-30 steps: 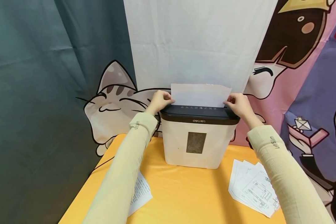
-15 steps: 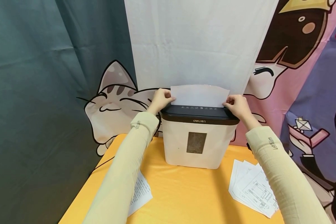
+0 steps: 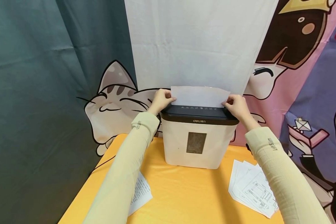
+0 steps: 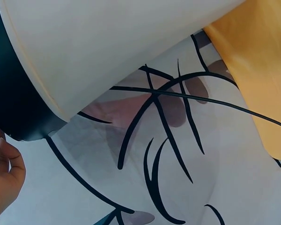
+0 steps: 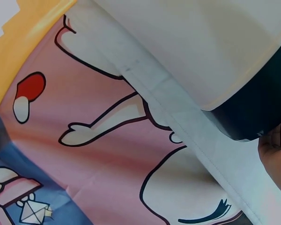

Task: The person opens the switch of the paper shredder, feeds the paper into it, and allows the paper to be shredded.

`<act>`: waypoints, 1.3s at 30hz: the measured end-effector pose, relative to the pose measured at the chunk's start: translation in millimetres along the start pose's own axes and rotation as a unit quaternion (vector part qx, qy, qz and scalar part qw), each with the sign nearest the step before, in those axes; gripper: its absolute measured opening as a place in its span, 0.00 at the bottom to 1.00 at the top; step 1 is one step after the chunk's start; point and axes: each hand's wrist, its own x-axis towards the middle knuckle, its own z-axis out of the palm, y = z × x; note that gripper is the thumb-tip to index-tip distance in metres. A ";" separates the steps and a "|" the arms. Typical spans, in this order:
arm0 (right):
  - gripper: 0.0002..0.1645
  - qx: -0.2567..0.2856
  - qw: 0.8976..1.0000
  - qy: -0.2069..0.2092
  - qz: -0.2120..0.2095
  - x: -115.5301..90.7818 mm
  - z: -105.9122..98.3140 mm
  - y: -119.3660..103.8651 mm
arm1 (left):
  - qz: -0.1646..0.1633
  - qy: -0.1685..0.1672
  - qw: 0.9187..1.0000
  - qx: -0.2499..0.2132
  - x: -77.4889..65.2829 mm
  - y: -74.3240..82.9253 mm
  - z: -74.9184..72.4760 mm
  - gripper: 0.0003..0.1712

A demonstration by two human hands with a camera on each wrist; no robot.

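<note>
A white sheet of paper stands upright at the top of a paper shredder, its lower edge at the dark lid. My left hand pinches the sheet's left edge between thumb and fingers. On the other side my right hand pinches the right edge low down, close to the lid. The left wrist view catches part of the left hand beside the lid's end. In the right wrist view, part of the right hand shows by the opposite end. Both wrist views leave the sheet out of sight.
Several sheets with line drawings lie on the yellow table at the right. A printed page is partly under the left forearm. A black cord runs off the table's left side. Printed curtains hang close behind the shredder.
The sheet's top edge has dropped slightly toward the lid over the last second. My right hand has shifted a little left and down; the left hand has barely moved.
</note>
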 end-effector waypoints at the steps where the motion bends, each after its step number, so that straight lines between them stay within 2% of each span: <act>1: 0.10 0.001 1.000 0.002 0.000 0.2 0.0 -0.3 | -0.002 0.000 1.000 0.000 0.1 -0.1 0.2 0.17; 5: 0.10 0.002 1.000 0.004 0.004 0.1 0.4 -0.7 | -0.005 0.001 1.000 0.003 0.3 -0.9 0.9 0.17; 15: 0.10 0.000 0.999 -0.022 0.022 -1.5 0.5 1.8 | -0.002 -0.004 1.000 0.004 0.3 0.3 1.9 0.16; 25: 0.10 -0.001 0.999 -0.031 0.018 -2.0 2.8 1.9 | -0.007 -0.013 0.999 0.039 -1.5 0.1 1.6 0.18; 32: 0.08 -0.001 1.000 -0.024 0.011 -1.9 4.1 2.1 | -0.017 -0.016 0.999 0.030 -0.2 4.5 1.8 0.10; 39: 0.08 0.012 0.999 -0.028 0.012 -2.7 5.5 0.0 | -0.021 -0.022 0.999 0.015 -0.6 4.6 4.3 0.09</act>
